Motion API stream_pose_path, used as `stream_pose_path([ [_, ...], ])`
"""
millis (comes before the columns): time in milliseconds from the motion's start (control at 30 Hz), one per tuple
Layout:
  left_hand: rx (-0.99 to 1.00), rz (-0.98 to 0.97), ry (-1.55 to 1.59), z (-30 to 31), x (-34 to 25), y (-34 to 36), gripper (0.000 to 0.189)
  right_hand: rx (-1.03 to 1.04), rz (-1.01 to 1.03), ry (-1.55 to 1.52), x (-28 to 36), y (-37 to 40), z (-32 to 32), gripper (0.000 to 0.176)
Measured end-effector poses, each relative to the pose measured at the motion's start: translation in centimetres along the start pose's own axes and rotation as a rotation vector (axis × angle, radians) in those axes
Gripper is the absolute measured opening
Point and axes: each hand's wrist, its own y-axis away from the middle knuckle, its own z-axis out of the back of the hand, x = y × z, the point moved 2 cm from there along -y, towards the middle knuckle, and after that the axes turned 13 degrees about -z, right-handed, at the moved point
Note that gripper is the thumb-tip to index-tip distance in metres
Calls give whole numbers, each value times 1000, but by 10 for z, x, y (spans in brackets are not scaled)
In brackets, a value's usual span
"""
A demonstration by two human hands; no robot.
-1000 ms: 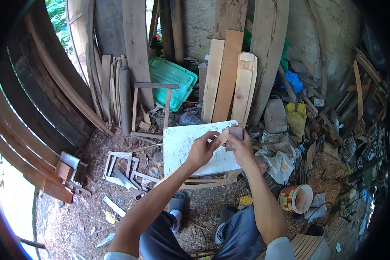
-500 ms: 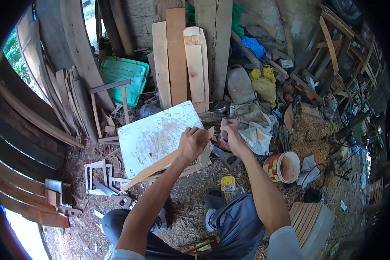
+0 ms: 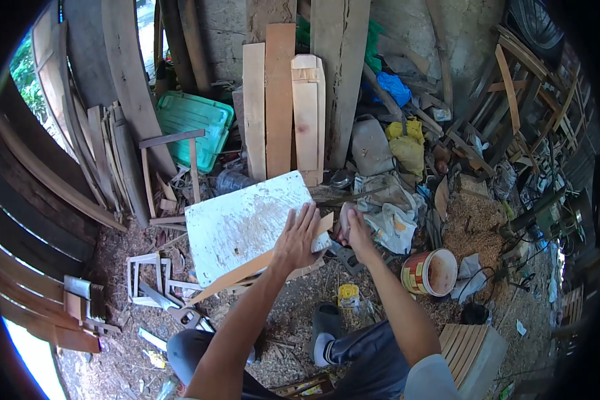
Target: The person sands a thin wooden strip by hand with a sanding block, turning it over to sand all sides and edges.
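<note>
The left hand (image 3: 299,237) lies flat and unclenched, fingers spread, pressing a long thin wooden strip (image 3: 237,272) down at the near right corner of the white bench (image 3: 237,217). The fingertips reach onto the bench top, and the palm covers the strip. The strip runs along the near edge of the bench: its low end sticks out past the near left corner over the sawdust floor (image 3: 293,300), and its raised end shows just beyond the left hand's fingers at the right edge. The right hand (image 3: 355,232) is just off that right edge, beside the strip's raised end and nearly touching the left hand. It is clenched around a small pale piece (image 3: 345,215), perhaps a pad or block, though it is too small to tell which. Whether that piece touches the strip cannot be told. Beyond the far edge of the bench, pale planks (image 3: 280,100) lean upright against the wall, with a green plastic crate (image 3: 195,127) to their left. A red-and-white bucket (image 3: 432,272) stands on the floor, well apart to the right of the bench.
</note>
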Motion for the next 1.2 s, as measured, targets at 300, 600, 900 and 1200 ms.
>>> stream_pose_path([
  [300, -48, -17, 45, 3, 0, 2, 106, 10, -183, -210, -29, 6, -33, 76],
  [600, -5, -21, 60, 10, -2, 0, 107, -58, 11, -32, -15, 11, -43, 67],
  [900, 27, -15, 51, 13, -3, 0, 105, -52, 15, -76, -28, 6, -43, 67],
  [1200, 28, -18, 44, 11, -1, -3, 103, -56, -14, -139, -40, 2, -31, 66],
])
